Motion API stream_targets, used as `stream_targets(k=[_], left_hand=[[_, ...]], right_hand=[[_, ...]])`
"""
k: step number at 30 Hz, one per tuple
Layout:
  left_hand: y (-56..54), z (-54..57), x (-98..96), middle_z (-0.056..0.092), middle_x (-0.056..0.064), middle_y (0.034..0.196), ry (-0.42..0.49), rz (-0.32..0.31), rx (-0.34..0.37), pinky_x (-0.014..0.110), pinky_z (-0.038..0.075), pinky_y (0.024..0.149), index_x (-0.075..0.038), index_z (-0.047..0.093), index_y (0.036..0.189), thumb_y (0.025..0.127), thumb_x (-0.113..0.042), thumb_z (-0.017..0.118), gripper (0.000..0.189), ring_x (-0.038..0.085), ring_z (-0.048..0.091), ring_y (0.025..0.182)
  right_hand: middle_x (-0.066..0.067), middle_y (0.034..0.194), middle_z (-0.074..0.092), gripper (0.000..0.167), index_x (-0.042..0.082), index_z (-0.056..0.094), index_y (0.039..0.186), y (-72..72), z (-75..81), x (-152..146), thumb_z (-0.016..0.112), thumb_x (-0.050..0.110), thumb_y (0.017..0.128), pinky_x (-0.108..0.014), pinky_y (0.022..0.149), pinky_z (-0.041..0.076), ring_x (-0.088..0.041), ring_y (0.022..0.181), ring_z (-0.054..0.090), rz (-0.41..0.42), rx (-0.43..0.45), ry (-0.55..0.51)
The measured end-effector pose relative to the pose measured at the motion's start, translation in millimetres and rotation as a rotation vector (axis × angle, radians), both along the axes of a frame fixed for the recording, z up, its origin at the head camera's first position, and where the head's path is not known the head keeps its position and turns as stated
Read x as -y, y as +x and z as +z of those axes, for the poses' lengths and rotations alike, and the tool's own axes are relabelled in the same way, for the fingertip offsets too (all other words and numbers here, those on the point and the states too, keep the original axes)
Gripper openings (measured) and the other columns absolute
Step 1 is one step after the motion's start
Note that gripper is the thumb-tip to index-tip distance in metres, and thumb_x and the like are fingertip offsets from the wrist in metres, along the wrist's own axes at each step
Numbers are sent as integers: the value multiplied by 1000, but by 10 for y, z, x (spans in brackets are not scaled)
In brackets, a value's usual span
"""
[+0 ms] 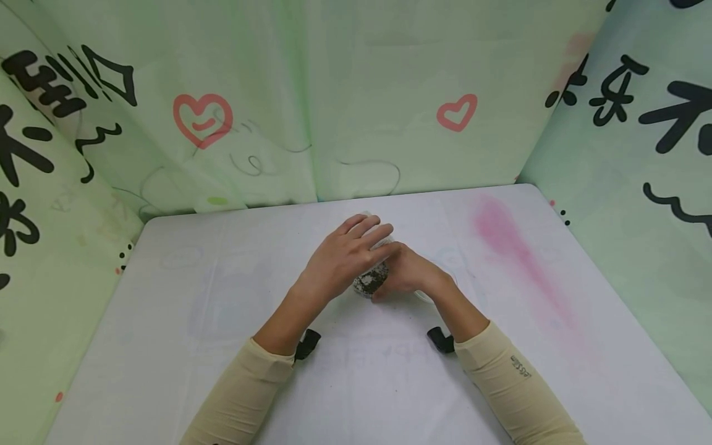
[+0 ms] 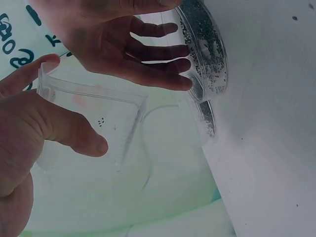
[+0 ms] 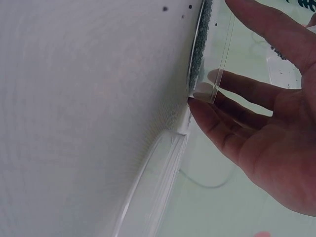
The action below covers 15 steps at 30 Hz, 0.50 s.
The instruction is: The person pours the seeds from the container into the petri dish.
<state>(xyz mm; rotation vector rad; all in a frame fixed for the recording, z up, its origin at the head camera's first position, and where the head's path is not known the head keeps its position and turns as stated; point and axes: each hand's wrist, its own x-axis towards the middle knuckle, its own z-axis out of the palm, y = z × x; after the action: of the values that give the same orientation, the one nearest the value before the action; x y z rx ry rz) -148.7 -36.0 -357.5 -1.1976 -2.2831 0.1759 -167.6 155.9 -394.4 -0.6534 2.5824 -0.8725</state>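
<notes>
My left hand (image 1: 345, 253) pinches a clear plastic cup (image 2: 94, 94) near its rim, thumb on one wall and fingers at the other. The cup is tilted, with a few dark grains clinging to its side. Below it on the table stands a clear round container (image 2: 212, 59) with a layer of dark granules (image 3: 200, 42) in it. The right hand (image 1: 408, 269) holds this container, its thumb and fingers curved around the clear wall in the right wrist view. In the head view the left hand hides most of the cup.
A clear, curved plastic piece (image 3: 150, 192) lies on the white table (image 1: 233, 371) beside the container, close to the right wrist. Stray dark specks (image 3: 165, 9) dot the tabletop. Green curtains (image 1: 367, 93) with drawn hearts and lettering hang around the table's back and sides.
</notes>
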Motion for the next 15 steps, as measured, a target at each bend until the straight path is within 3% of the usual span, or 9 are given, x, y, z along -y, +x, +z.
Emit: stream_targets(k=[8, 15], left_hand=[[5, 5, -18, 58, -1, 139, -24, -16, -25, 36, 32, 123, -25, 71, 129, 90, -3, 76, 45, 24, 51, 134], [8, 2, -28, 55, -1, 136, -34, -32, -45, 35, 31, 124, -25, 69, 129, 87, 2, 73, 49, 23, 49, 132]], right_hand=[[-16, 157, 49, 110, -2, 40, 156, 1, 17, 1, 99, 19, 67, -50, 118, 42, -33, 142, 50, -23, 38, 14], [-16, 154, 52, 103, -2, 44, 153, 18, 45, 14, 99, 20, 68, -49, 114, 46, -31, 137, 54, -28, 40, 45]])
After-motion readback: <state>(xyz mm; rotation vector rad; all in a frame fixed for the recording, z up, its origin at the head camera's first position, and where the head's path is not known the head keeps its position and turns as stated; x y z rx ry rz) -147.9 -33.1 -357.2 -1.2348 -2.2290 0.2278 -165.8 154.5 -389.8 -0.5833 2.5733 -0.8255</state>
